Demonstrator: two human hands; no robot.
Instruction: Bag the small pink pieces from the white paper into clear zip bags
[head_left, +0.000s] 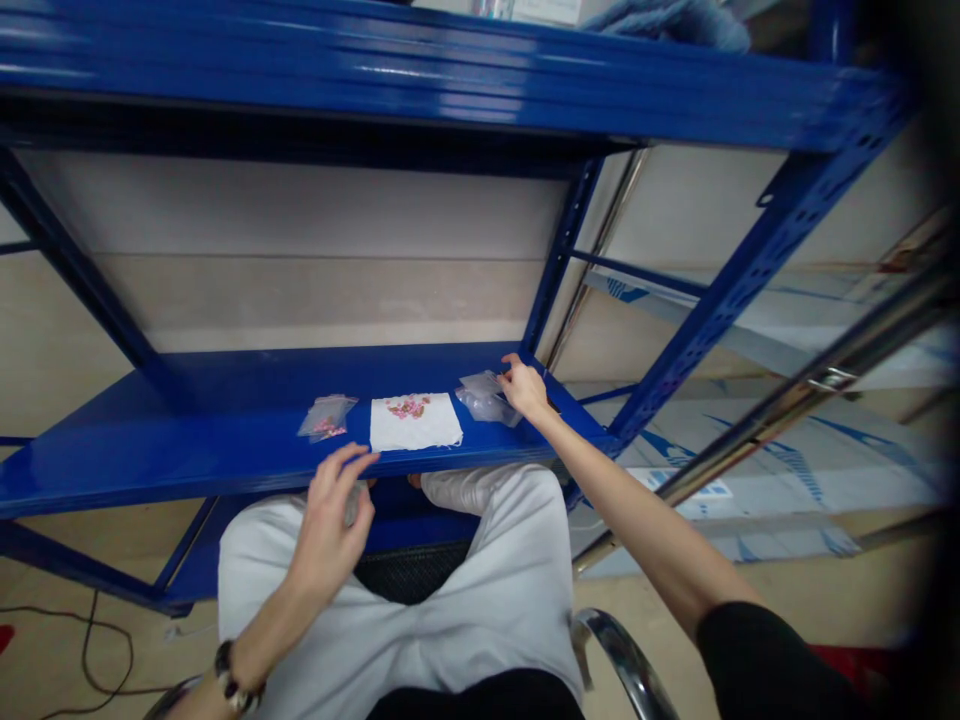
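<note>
My left hand is over my left thigh, just in front of the shelf edge. Its fingers curve toward the thumb around a small greyish, see-through thing that I cannot make out. On the blue shelf, a white cloth carries a pink and brown flower pattern. Left of it is a clear zip bag with small pink pieces inside. To the right lie several clear plastic bags. My right hand is at their right edge, fingers bent in a pinch; what they grip is hidden.
The blue metal shelf spans in front of my knees, with a thick upper beam above. A blue upright and a shiny metal tube stand at right. A black cable lies on the floor at left.
</note>
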